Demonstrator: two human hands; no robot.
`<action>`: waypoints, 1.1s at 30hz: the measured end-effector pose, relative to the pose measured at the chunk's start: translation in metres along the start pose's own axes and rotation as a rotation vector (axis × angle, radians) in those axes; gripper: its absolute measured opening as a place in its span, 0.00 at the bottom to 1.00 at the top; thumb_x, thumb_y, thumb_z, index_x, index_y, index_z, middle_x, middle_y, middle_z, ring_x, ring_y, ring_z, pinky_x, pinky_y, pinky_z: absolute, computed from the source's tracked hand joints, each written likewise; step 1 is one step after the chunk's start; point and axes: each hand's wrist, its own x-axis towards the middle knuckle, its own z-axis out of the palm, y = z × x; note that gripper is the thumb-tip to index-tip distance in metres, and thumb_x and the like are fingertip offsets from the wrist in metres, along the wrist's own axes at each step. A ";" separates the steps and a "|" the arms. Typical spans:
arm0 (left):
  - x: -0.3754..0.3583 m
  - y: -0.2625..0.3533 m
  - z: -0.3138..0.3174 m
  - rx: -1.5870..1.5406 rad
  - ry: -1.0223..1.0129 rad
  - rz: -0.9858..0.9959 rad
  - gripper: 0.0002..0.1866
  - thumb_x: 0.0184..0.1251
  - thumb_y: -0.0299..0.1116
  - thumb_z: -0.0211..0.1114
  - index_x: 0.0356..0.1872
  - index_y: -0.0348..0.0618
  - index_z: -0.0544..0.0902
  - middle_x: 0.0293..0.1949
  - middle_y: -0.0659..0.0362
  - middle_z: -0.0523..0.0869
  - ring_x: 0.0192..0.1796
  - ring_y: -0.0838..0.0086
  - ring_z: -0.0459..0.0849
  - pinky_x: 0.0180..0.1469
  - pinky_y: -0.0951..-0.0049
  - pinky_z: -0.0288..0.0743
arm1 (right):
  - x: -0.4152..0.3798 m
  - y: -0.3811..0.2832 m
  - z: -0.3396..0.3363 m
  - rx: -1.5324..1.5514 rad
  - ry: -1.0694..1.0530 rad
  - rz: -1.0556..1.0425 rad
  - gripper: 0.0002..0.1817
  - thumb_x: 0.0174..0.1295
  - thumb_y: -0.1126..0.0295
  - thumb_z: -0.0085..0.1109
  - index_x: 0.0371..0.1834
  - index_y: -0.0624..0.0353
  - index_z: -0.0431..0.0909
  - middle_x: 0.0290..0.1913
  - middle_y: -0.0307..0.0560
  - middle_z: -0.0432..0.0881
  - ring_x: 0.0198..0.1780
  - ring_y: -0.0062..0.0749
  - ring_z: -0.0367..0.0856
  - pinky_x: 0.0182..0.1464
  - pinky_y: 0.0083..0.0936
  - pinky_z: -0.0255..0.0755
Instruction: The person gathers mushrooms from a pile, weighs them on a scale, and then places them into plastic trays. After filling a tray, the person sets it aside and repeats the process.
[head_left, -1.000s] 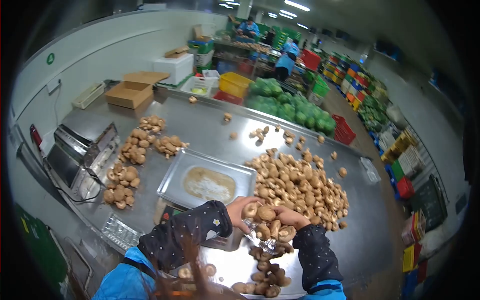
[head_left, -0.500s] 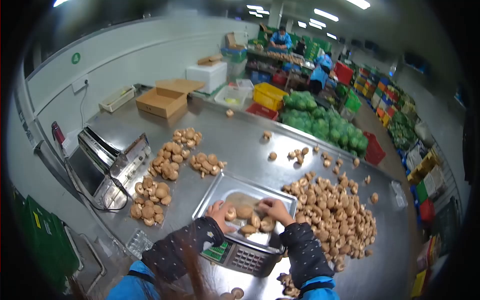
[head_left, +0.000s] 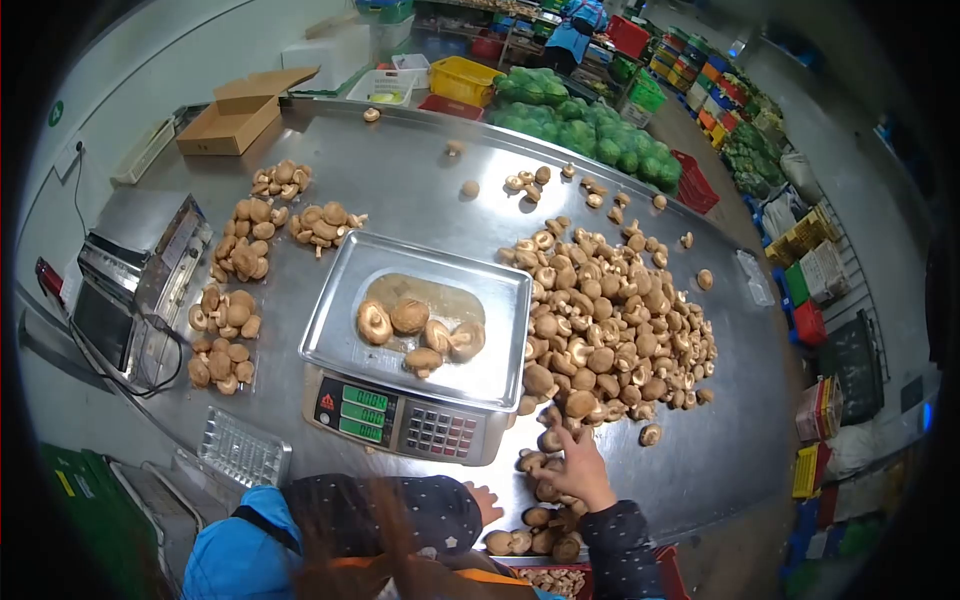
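Head view: loosely spread right hand [head_left: 580,474] touches mushrooms [head_left: 549,441].

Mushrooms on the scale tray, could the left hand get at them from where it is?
Probably yes: the left hand is just below the scale in this view, and nothing covers the mushrooms. It would likely just have to clear the keypad and the rim of the tray.

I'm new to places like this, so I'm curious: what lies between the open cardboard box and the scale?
Two clusters of mushrooms lie between the cardboard box and the scale, in the head view.
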 end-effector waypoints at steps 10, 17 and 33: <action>-0.020 -0.075 0.071 -0.163 -0.227 -0.383 0.21 0.49 0.32 0.67 0.47 0.43 0.74 0.45 0.51 0.77 0.51 0.57 0.76 0.49 0.60 0.71 | 0.018 -0.037 0.059 -0.173 0.028 0.347 0.23 0.40 0.55 0.68 0.41 0.50 0.79 0.45 0.60 0.70 0.46 0.59 0.69 0.43 0.45 0.70; -0.092 -0.043 -0.027 -0.049 0.507 -0.317 0.22 0.44 0.24 0.65 0.45 0.43 0.73 0.42 0.50 0.76 0.46 0.56 0.75 0.47 0.60 0.70 | 0.012 -0.006 0.059 0.061 0.069 0.171 0.22 0.36 0.64 0.69 0.33 0.58 0.71 0.42 0.57 0.68 0.42 0.52 0.69 0.41 0.43 0.69; -0.110 -0.073 -0.126 0.045 1.428 -0.480 0.48 0.37 0.26 0.70 0.66 0.35 0.56 0.61 0.40 0.66 0.63 0.46 0.64 0.65 0.58 0.59 | 0.192 -0.154 -0.013 0.186 0.436 -0.204 0.37 0.39 0.64 0.72 0.58 0.51 0.68 0.53 0.60 0.69 0.55 0.56 0.68 0.58 0.42 0.62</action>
